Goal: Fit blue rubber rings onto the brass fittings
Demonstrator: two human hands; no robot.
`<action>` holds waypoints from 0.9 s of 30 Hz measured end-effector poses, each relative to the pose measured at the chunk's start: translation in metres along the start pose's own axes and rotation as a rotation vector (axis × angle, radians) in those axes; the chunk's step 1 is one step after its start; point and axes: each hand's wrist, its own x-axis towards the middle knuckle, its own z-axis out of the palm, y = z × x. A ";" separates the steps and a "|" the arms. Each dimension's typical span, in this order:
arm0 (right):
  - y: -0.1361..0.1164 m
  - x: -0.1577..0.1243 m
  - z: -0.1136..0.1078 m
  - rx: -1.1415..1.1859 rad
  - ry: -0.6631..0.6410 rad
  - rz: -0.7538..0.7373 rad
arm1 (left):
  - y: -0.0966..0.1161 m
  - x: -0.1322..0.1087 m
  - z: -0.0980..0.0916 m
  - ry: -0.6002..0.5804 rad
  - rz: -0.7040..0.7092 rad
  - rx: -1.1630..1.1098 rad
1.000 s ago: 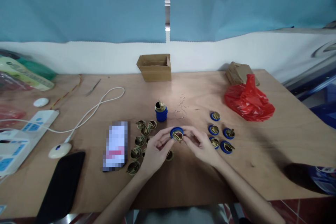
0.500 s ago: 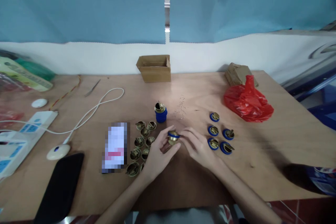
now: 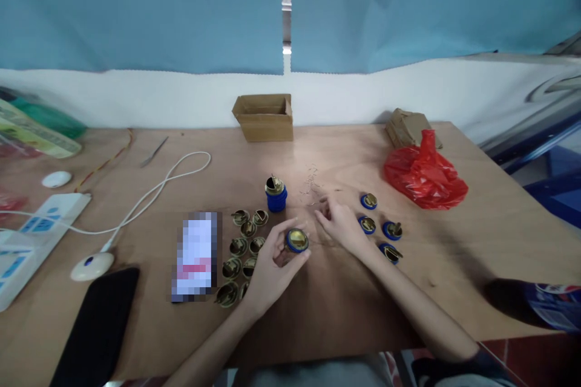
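My left hand (image 3: 275,269) grips a round brass fitting with a blue ring (image 3: 297,240) between thumb and fingers, its flat brass face turned up. My right hand (image 3: 342,224) is over the table to the right, thumb and fingertips apart, close to a scatter of thin wire pieces (image 3: 312,178). Behind my left hand stands a stack of blue rings (image 3: 276,201) with a brass fitting (image 3: 274,185) on top. Several brass fittings without rings (image 3: 238,247) lie left of my left hand, some partly hidden by it. Several blue-ringed fittings (image 3: 392,230) lie to the right.
A cardboard box (image 3: 267,128) stands by the wall; a red plastic bag (image 3: 424,178) and brown paper packet (image 3: 411,128) lie at the back right. Leftward are a lit phone (image 3: 195,254), a black phone (image 3: 97,326), a white cable (image 3: 149,196) and a power strip (image 3: 39,236). A bottle (image 3: 535,302) lies right.
My right hand has let go of the ringed fitting and moved away, right and up toward the wire pieces. In my left hand the fitting has tilted so its face shows.
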 end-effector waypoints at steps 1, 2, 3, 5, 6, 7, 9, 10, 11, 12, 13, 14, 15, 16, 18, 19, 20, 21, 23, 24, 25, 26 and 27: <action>0.001 0.008 0.003 -0.024 -0.010 0.012 | 0.000 0.000 0.000 -0.008 0.003 0.002; 0.002 0.016 0.006 -0.033 -0.010 0.021 | -0.001 -0.001 0.000 -0.014 0.008 0.005; 0.003 0.023 0.009 -0.035 -0.005 0.026 | -0.001 -0.001 0.000 -0.020 0.012 0.007; 0.002 0.034 0.014 -0.038 0.004 0.029 | -0.002 -0.002 0.000 -0.033 0.021 0.005; 0.002 0.038 0.016 -0.037 0.009 0.027 | -0.002 -0.002 0.000 -0.038 0.023 0.002; 0.002 0.041 0.018 -0.036 0.015 0.024 | -0.002 -0.002 0.000 -0.042 0.024 -0.002; 0.003 0.045 0.020 -0.034 0.024 0.019 | -0.003 -0.002 0.000 -0.050 0.023 -0.008; 0.004 0.046 0.021 -0.033 0.029 0.017 | -0.003 -0.002 0.000 -0.051 0.022 -0.009; 0.005 0.046 0.022 -0.032 0.034 0.017 | -0.003 -0.002 0.000 -0.051 0.021 -0.010; 0.007 0.047 0.022 -0.032 0.038 0.016 | -0.003 -0.002 0.000 -0.049 0.020 -0.013; 0.008 0.046 0.022 -0.032 0.040 0.015 | -0.003 -0.001 0.000 -0.046 0.020 -0.017; 0.009 0.046 0.023 -0.031 0.043 0.012 | -0.002 -0.001 0.000 -0.044 0.019 -0.021; 0.010 0.045 0.023 -0.029 0.047 0.005 | -0.002 -0.001 0.000 -0.043 0.018 -0.024; 0.010 0.043 0.024 -0.027 0.055 -0.006 | -0.002 -0.002 0.000 -0.045 0.018 -0.029; 0.009 0.039 0.027 -0.020 0.078 -0.039 | -0.001 -0.002 0.000 -0.046 0.017 -0.034; 0.008 0.037 0.028 -0.016 0.091 -0.059 | 0.000 -0.002 0.000 -0.046 0.017 -0.035; 0.007 0.034 0.030 -0.010 0.099 -0.082 | 0.000 -0.002 0.000 -0.045 0.018 -0.036; 0.006 0.031 0.032 -0.003 0.100 -0.106 | 0.001 -0.003 0.000 -0.041 0.018 -0.034; 0.003 0.026 0.036 0.017 0.089 -0.159 | 0.002 -0.003 0.001 -0.031 0.019 -0.025; 0.003 0.023 0.036 0.029 0.081 -0.186 | 0.003 -0.003 0.001 -0.027 0.019 -0.020; 0.002 0.020 0.036 0.041 0.075 -0.210 | 0.003 -0.003 0.001 -0.022 0.020 -0.015; 0.001 0.017 0.034 0.053 0.071 -0.229 | 0.003 -0.002 0.001 -0.020 0.021 -0.010; 0.000 0.014 0.032 0.064 0.069 -0.245 | 0.004 -0.002 0.001 -0.019 0.023 -0.007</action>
